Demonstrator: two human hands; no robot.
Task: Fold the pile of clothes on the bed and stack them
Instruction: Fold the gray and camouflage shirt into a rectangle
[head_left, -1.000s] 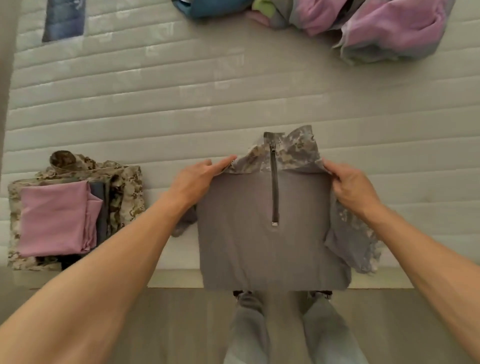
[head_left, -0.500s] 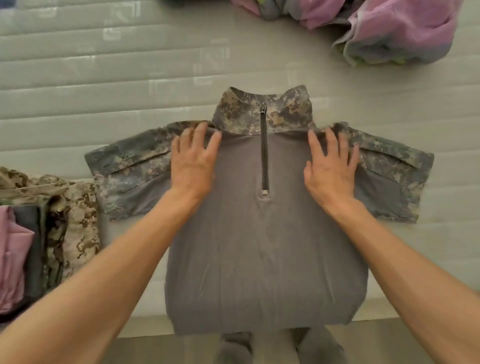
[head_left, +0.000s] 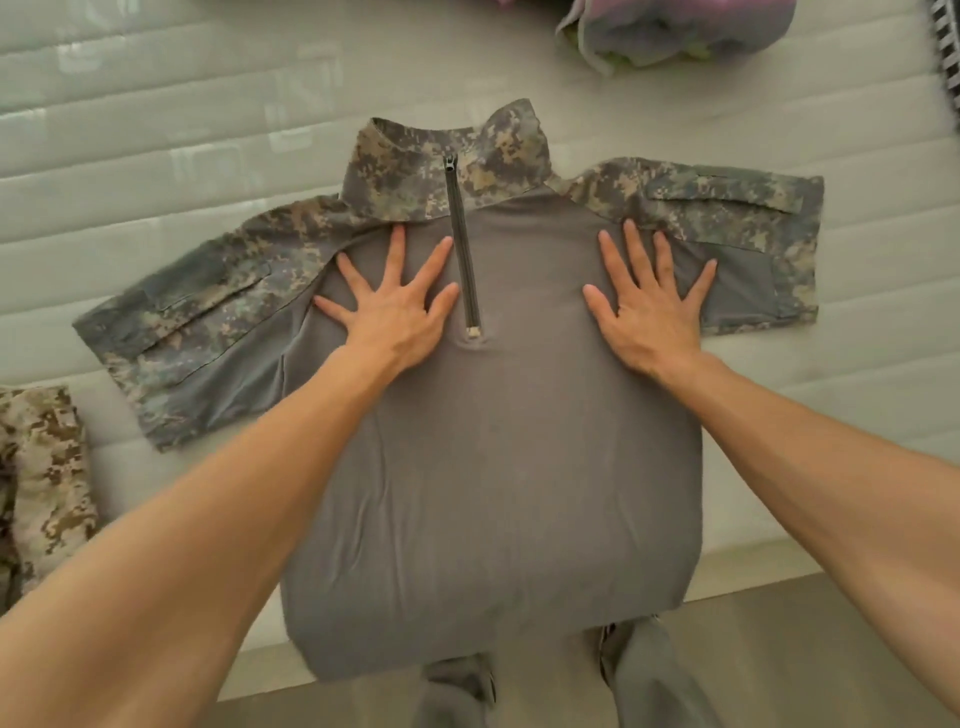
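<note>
A grey shirt (head_left: 498, 467) with camouflage sleeves, a camouflage collar and a short dark zip lies face up on the bed, sleeves spread to both sides. Its hem hangs over the bed's near edge. My left hand (head_left: 395, 312) presses flat on the chest left of the zip, fingers spread. My right hand (head_left: 652, 312) presses flat on the chest to the right, fingers spread toward the right sleeve. A pile of unfolded clothes (head_left: 675, 31), pink and grey, sits at the top right.
The white quilted mattress (head_left: 156, 130) fills the view. Folded tan camouflage clothing (head_left: 41, 483) lies at the left edge. My grey trouser legs (head_left: 644, 675) and the floor show below the bed's near edge. A striped item (head_left: 948, 47) shows at the far right.
The shirt was held up by its shoulders, then laid flat with sleeves spread. Both hands have slid down from the shoulders onto the chest and spread their fingers.
</note>
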